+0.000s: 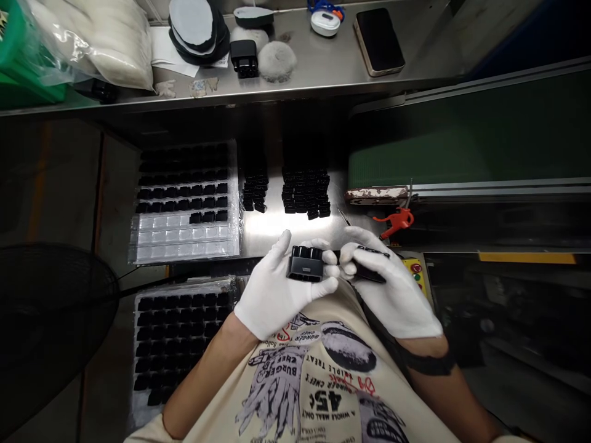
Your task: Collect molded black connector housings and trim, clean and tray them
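Note:
In my gloved left hand (277, 289) lies a black plastic housing (305, 264), with a row of rounded ridges along its upper side. The fingertips curl over its right edge while the thumb points up and away. My gloved right hand (392, 286) is closed around another black plastic piece (369, 271), mostly hidden by the fingers; I cannot tell whether it is one part or more. Both hands are close together above my lap, just short of the metal table's front edge. Beyond them, black parts stand in rows on the metal surface (263, 231).
Left are a clear tray (161, 237) partly filled with black parts and a lower tray (180, 332). Grouped parts (305, 191) stand mid-table. An orange air gun (397, 221) hangs right, below a green conveyor belt (471, 135). A phone (379, 40) lies on the shelf; a fan (50, 332) stands left.

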`<state>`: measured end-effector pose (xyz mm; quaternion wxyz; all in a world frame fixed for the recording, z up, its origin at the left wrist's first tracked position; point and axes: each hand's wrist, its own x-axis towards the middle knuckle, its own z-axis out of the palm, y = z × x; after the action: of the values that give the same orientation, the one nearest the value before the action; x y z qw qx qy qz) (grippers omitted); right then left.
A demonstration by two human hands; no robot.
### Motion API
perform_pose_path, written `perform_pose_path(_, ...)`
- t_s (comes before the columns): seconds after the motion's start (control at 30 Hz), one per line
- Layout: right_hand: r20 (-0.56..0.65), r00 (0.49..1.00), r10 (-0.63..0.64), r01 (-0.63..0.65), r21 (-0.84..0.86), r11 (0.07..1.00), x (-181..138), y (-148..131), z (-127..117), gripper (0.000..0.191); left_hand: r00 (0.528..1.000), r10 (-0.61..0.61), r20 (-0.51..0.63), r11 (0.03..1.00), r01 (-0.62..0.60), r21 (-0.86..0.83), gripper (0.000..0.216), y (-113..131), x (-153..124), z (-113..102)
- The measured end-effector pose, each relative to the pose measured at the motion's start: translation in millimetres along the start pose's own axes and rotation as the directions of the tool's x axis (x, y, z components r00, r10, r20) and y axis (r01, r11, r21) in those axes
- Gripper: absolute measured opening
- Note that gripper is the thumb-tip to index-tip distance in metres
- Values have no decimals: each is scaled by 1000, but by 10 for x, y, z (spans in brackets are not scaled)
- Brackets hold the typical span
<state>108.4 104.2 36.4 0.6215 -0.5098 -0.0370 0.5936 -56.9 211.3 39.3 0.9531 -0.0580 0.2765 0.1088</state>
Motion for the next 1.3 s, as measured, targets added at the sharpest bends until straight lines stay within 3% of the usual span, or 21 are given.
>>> perform_pose_path(0.07, 8, 1000, 13, -13, 27, 1000, 7, -14, 18, 28, 1000, -7, 0, 1000, 7, -7, 49, -7, 4, 8)
perform_pose_path(0.2, 67, 988, 139, -147, 126, 981, 35, -42, 19, 44, 998, 54, 26, 989, -57, 139, 47, -42, -4, 4)
perform_pose_path(0.3, 118, 977, 176, -192, 137, 972, 43, -30, 8, 36, 991, 130, 35, 957, -134, 257, 53, -78, -7, -34)
perform_pose_path(0.43, 117, 980, 160, -174, 119, 978, 25, 19, 24, 36, 987, 150, 62, 940, -162, 300, 65, -123, 1, -102)
perform_pose_path(0.63, 86, 991, 102, -105, 23, 994, 12, 53, 77, 55, 975, 214, 64, 858, -219, 464, 68, -151, -35, -122)
perform_pose_path(0.83, 97, 991, 87, -86, -15, 996, 8, 77, 90, 59, 973, 220, 70, 853, -227, 470, 60, -145, -63, -91)
perform_pose_path(1.13, 106, 992, 65, -60, -54, 997, -1, 108, 83, 59, 963, 261, 64, 763, -246, 598, 57, -126, -103, -88)
perform_pose_path(1.3, 19, 999, 40, -39, -24, 999, 56, 128, 47, 59, 955, 294, 46, 702, -248, 668, 40, -25, -115, -77)
